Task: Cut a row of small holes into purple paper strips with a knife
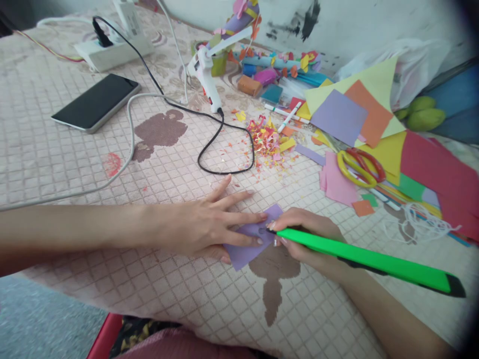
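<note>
A small piece of purple paper [243, 255] lies on the patterned tablecloth in front of me. My left hand [209, 224] rests flat with its fingers spread, some of them pressing on the paper. From the right, my right hand [309, 234] is closed around a long green box cutter [359, 254] with a black end. The cutter's dark tip touches or hovers just over the paper, beside a small dark rounded mark; I cannot tell which. The fingers of my right hand partly cover the paper's right edge.
Beyond my hands are a corded glue gun [205, 80], paper scraps [267, 137], and yellow-and-red scissors [359, 167] on coloured paper sheets [339, 117]. A dark-screened phone [97, 102] and a white power strip [112, 50] lie at the left, with cables across the cloth.
</note>
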{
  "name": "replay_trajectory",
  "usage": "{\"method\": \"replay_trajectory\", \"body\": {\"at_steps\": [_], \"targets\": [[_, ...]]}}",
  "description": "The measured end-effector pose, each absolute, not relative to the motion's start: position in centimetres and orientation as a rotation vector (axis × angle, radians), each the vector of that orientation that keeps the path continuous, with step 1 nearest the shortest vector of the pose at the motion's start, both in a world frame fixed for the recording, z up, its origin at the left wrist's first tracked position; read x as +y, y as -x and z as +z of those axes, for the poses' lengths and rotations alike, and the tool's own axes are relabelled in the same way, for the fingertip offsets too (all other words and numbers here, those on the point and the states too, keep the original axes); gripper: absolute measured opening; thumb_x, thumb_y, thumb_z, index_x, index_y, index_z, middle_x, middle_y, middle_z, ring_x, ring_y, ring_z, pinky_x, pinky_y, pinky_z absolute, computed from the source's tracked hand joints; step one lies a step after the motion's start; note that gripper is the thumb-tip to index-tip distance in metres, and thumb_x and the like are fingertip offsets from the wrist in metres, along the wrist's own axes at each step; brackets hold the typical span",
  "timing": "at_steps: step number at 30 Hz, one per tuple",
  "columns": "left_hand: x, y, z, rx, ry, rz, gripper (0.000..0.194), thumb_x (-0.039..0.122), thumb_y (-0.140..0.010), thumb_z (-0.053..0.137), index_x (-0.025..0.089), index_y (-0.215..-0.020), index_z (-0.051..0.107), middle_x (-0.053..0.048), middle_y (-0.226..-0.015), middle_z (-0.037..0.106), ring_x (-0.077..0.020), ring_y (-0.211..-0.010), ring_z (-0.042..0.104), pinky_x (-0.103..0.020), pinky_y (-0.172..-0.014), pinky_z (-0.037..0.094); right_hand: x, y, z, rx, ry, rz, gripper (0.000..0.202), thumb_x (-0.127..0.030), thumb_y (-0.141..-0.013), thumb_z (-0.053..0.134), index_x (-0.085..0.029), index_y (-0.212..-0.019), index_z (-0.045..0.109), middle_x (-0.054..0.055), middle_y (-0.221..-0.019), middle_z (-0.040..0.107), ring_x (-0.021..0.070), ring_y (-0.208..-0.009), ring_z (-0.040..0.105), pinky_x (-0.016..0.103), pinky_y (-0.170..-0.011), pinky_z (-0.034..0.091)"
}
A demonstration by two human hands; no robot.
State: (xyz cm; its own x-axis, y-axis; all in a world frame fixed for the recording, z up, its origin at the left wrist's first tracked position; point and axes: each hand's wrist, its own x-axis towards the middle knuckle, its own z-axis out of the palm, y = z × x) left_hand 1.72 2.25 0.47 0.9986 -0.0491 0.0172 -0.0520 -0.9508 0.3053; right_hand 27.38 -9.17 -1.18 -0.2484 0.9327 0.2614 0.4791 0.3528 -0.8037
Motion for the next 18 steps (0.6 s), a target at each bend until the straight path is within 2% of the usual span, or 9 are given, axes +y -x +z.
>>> {"method": "replay_trajectory", "body": {"at_steps": [5, 10, 13, 18], "targets": [[2.0, -1.7, 0.3, -0.06, -2.846, 0.001, 0.059, 0.032, -0.095, 0.061, 0.035, -0.151, 0.042, -0.001, -0.166, 0.022, -0.0478, -0.151, 0.016, -0.082, -0.113, 0.006, -9.2, -27.5, -1.3, -1.864, 1.236, 0.791, 0.025, -0.006, -0.086, 0.066, -0.028, -0.098, 0.069, -0.003, -0.081, 0.071, 0.0119, -0.07, 0.067, 0.026, -0.066, 0.055], [1.8, -1.7, 0.4, -0.049, -2.863, 0.024, 0.058, 0.031, -0.095, 0.062, 0.037, -0.15, 0.043, 0.0, -0.167, 0.021, -0.047, -0.151, 0.017, -0.083, -0.113, 0.009, -9.2, -27.5, -1.3, -1.843, 1.258, 0.785, 0.021, -0.009, -0.086, 0.069, -0.028, -0.096, 0.069, -0.004, -0.083, 0.07, 0.0108, -0.071, 0.067, 0.024, -0.066, 0.053], [1.6, -1.7, 0.5, -0.032, -2.879, 0.037, 0.056, 0.031, -0.097, 0.06, 0.036, -0.15, 0.043, 0.0, -0.166, 0.023, -0.0453, -0.152, 0.018, -0.081, -0.113, 0.011, -9.2, -27.5, -1.2, -1.866, 1.268, 0.772, 0.022, -0.008, -0.086, 0.068, -0.028, -0.096, 0.069, -0.004, -0.082, 0.07, 0.0099, -0.071, 0.067, 0.023, -0.066, 0.053], [0.9, -1.7, 0.4, 0.013, -2.954, 0.077, 0.056, 0.034, -0.096, 0.063, 0.034, -0.149, 0.045, -0.002, -0.165, 0.027, -0.0488, -0.149, 0.022, -0.083, -0.111, 0.016, -9.2, -27.4, -1.1, -1.877, 1.262, 0.776, 0.025, -0.005, -0.086, 0.065, -0.027, -0.096, 0.068, -0.005, -0.081, 0.07, 0.0094, -0.07, 0.066, 0.023, -0.066, 0.053]]}}
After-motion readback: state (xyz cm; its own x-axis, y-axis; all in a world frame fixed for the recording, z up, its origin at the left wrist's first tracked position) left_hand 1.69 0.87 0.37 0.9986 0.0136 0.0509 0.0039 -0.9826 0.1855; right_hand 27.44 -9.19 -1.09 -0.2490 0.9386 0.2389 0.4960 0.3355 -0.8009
